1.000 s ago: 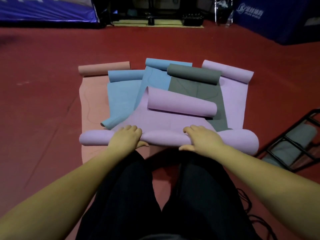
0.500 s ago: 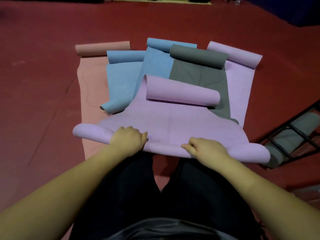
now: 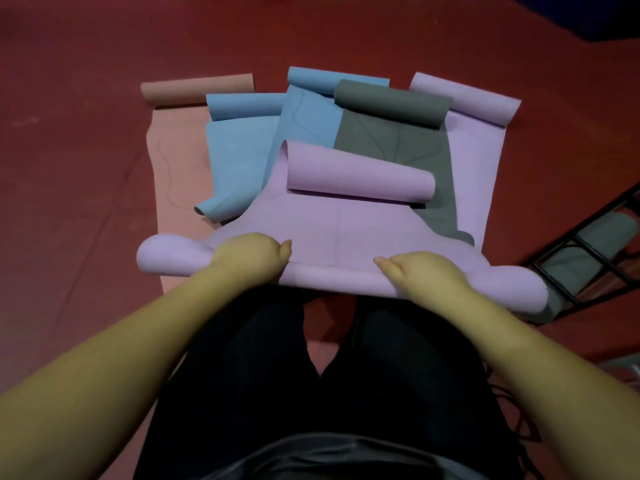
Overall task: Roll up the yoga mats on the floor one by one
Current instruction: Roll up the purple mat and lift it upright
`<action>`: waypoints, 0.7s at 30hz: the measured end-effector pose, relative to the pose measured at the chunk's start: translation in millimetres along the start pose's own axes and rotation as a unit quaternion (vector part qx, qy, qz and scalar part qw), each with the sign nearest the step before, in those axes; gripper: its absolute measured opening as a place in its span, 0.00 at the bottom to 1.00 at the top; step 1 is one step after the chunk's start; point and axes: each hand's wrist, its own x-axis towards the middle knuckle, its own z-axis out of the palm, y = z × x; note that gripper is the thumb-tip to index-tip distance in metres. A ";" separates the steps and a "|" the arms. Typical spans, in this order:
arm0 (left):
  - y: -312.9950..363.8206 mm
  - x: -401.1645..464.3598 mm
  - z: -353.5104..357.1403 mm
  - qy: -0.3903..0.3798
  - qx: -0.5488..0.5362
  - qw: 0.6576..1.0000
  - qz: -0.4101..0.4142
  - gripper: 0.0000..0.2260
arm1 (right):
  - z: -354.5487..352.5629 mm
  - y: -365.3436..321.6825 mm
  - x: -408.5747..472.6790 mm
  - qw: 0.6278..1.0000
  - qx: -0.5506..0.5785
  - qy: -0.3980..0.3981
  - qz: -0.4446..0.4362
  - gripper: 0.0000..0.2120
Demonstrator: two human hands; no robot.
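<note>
The top purple mat [image 3: 346,230] is lying on the red floor [image 3: 69,168] directly in front of the person's knees, spread over a fan of other mats: a pink mat [image 3: 173,181] at the far left, two blue mats [image 3: 235,157], a grey mat [image 3: 398,140] and a second purple mat [image 3: 474,147] at the right, each with its far end curled into a loose roll. The near edge of the top purple mat is forming a soft, fat roll running across the view, bulging at both ends. Judging from the sag and puckering, this mat is light, soft foam that bends easily and is likely to telescope or skew if pushed from one point only; taking hold on the roll at two points apart, one to each side of the middle, looks the sound choice. The left hand [image 3: 249,258] is resting on the roll left of centre, fingers curled over it and thumb pointing inward. The right hand [image 3: 419,271] is gripping the roll right of centre, fingers wrapped around the near edge, thumb on top. Both forearms are reaching forward and converging slightly, wrists low. The far end of this mat is curling up on itself. A black wire rack [image 3: 588,251] holding a grey roll is standing at the right edge.
</note>
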 end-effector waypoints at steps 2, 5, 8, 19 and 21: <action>0.3 5.9 -0.1 -0.055 0.007 0.998 0.006 0.25 | -8.7 1.7 6.7 0.997 0.042 -0.061 0.000 0.25; 5.2 5.0 14.8 -0.114 0.034 0.993 0.020 0.23 | 7.1 0.5 11.6 0.992 0.038 -0.120 -0.008 0.22; 2.8 6.1 28.6 -0.077 0.044 0.996 -0.007 0.23 | 20.8 0.2 15.3 0.994 0.029 -0.102 0.000 0.22; -8.7 16.3 27.4 -0.015 -0.029 0.998 0.053 0.21 | 28.4 13.8 35.1 0.998 0.035 -0.044 0.012 0.20; -11.1 17.3 22.4 0.000 -0.050 0.997 0.065 0.22 | 29.2 16.1 41.0 0.999 0.030 -0.042 0.003 0.18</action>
